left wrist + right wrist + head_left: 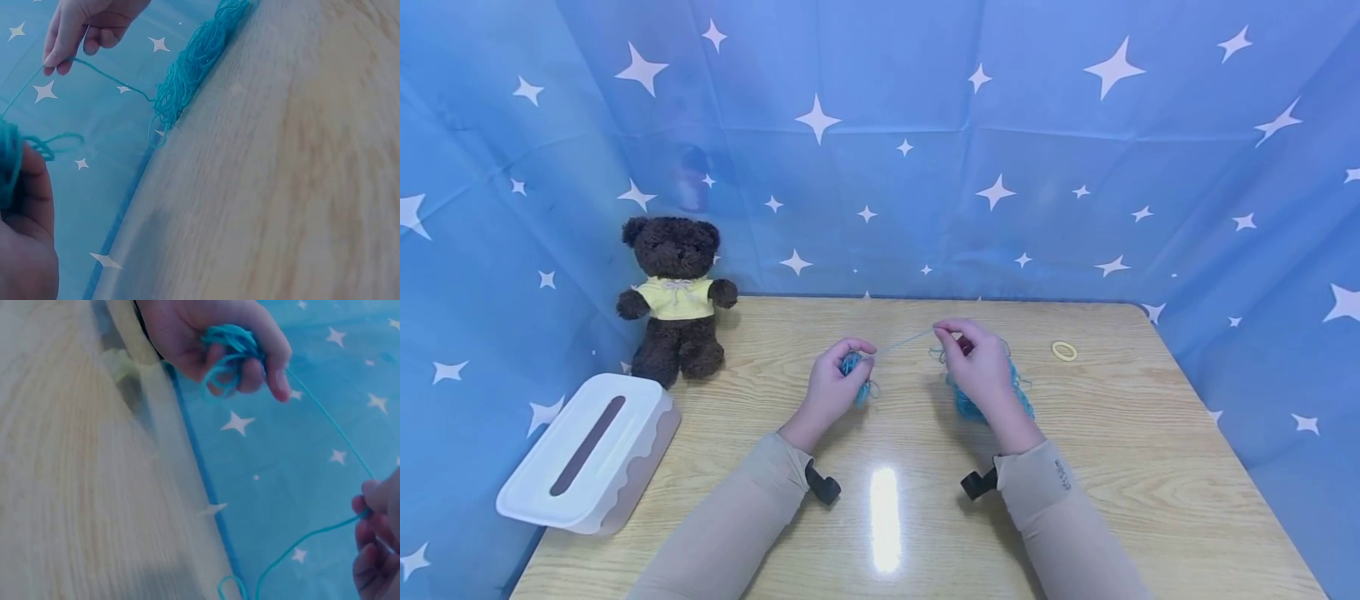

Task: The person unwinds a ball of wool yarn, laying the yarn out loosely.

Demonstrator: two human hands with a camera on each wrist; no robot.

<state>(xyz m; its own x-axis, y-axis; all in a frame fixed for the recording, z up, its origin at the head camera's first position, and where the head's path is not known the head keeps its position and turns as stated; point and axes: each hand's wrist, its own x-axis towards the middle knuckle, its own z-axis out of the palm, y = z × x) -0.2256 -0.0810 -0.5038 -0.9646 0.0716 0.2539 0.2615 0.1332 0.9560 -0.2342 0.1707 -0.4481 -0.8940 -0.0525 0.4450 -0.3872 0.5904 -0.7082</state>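
My left hand (835, 379) grips a small bundle of teal yarn (232, 347), its fingers curled round the loops. A few loops stick out below the fingers. My right hand (977, 362) pinches a single strand (334, 425) between thumb and fingertips. That strand runs taut from the bundle across to the right hand. From the pinch it sags down to a larger heap of teal yarn (197, 65) on the table. In the head view the heap lies below the right hand and is partly hidden by it.
A pale yellow ring (1063, 351) lies on the wooden table (1120, 467) right of the heap. At the left stand a dark brown teddy bear (676, 296) in a yellow top and a white slotted box (591, 450). A blue star-patterned curtain (895, 208) hangs behind.
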